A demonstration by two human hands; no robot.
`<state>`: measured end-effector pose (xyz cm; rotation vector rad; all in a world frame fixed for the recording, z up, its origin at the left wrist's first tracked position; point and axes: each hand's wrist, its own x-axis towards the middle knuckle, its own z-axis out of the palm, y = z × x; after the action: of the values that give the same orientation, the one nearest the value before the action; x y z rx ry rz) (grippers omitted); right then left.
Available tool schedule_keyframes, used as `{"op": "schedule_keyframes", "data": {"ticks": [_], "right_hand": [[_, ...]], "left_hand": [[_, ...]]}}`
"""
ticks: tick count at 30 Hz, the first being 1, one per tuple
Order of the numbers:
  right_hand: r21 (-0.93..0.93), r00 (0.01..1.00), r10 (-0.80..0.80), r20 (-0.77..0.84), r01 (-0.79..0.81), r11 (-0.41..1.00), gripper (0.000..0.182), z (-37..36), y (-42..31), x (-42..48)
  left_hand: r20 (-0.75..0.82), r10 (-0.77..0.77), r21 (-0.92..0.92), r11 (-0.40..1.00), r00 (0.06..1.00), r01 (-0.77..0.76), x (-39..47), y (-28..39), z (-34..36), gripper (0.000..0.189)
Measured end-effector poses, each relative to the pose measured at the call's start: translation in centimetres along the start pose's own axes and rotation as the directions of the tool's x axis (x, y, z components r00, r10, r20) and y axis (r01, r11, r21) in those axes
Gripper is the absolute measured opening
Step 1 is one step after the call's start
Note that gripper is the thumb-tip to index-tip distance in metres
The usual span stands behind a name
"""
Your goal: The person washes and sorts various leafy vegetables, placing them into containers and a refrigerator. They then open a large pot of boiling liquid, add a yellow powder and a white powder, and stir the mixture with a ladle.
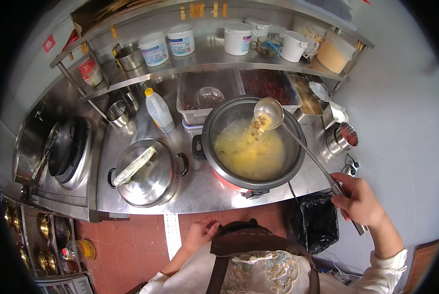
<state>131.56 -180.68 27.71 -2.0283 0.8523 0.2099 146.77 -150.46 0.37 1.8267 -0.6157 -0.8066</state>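
My right hand grips the handle of a large metal ladle. The ladle's bowl is tipped over a big dark-rimmed electric pot, and yellowish liquid with brown bits pours from it into the cloudy yellow broth. My left hand is low beside the dark apron, away from the worktop; its fingers are curled and partly hidden, so whether it holds anything cannot be told. Left of the pot sits a round steel lid with black side handles near it, a pale wrapped stick-like thing lying on top.
A yellow-capped plastic bottle stands behind the lid. Tubs of dark red contents are behind the pot, under a steel shelf with white buckets. Steel cups stand right. A black-lined bin is below; a wok is left.
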Motion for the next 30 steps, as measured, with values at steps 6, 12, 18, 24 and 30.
{"op": "schedule_keyframes", "data": {"ticks": [6,12,18,24,30], "right_hand": [[-0.727,0.926,-0.359,-0.114,0.169,0.666,0.051,2.6,1.4,0.3],[-0.783,0.97,-0.221,-0.103,0.058,0.619,0.052,6.0,3.9,4.5],[-0.424,0.971,-0.234,-0.056,0.19,0.886,0.023,8.1,4.8,8.0],[0.206,0.99,-0.061,0.124,0.034,0.978,0.017,10.4,4.2,9.6],[0.482,0.96,-0.07,0.271,-0.072,0.873,0.029,10.4,3.7,9.2]], "left_hand": [[-0.034,0.103,-0.049,0.993,0.994,-0.104,-0.5,-0.4,-1.1,0.022],[-0.011,0.071,0.058,0.996,0.997,-0.07,-1.6,-1.1,-3.4,0.022],[-0.078,0.138,0.062,0.989,0.987,-0.133,-3.2,-2.8,-5.4,0.021],[-0.107,0.204,0.108,0.975,0.973,-0.193,-4.1,-4.8,-6.2,0.018],[-0.151,0.254,0.088,0.966,0.955,-0.243,-4.8,-5.0,-5.4,0.018]]}}
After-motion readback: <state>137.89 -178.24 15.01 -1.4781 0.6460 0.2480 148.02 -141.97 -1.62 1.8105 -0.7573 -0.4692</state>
